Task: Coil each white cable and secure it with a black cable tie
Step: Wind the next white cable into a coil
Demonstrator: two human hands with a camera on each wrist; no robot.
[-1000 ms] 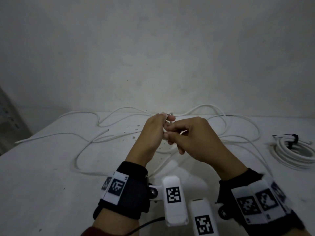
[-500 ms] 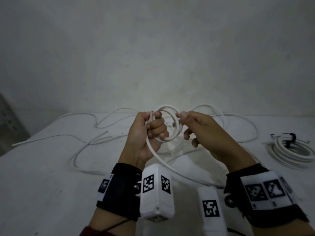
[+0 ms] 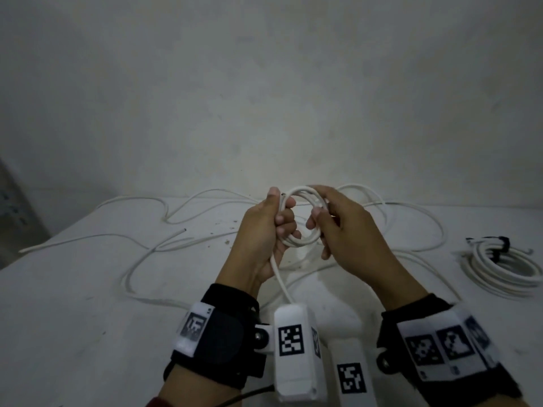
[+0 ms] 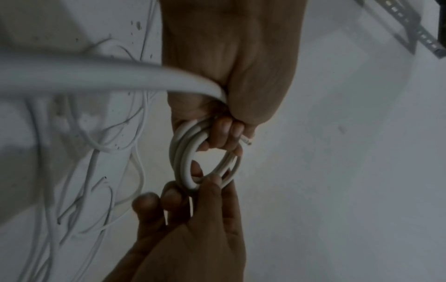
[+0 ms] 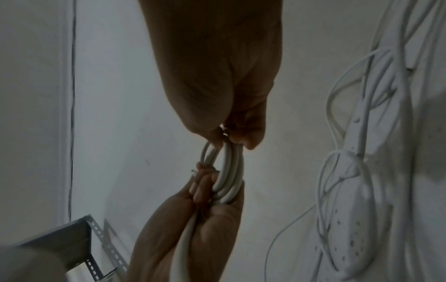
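A small coil of white cable (image 3: 302,190) is held up over the table between both hands. My left hand (image 3: 280,220) grips the coil's left side with curled fingers, and the cut cable end (image 4: 246,141) pokes out past them. On the opposite side my right hand (image 3: 319,207) pinches the turns between thumb and fingers. The coil (image 4: 183,164) shows several turns in the left wrist view, and the same bundle (image 5: 229,171) shows in the right wrist view. The cable's free length (image 3: 281,280) trails from my left palm down toward the wrist. No black tie is in either hand.
A coiled white cable (image 3: 499,268) bound with a black tie (image 3: 504,243) lies on the table at the right. Loose white cables (image 3: 138,259) sprawl over the white table (image 3: 73,318) behind and left of my hands. A metal shelf frame (image 3: 14,207) stands at the far left.
A second ago both hands pinched the cable close together with no loop showing. Since then the left hand has turned palm-in and a coil of several turns has formed between the hands.
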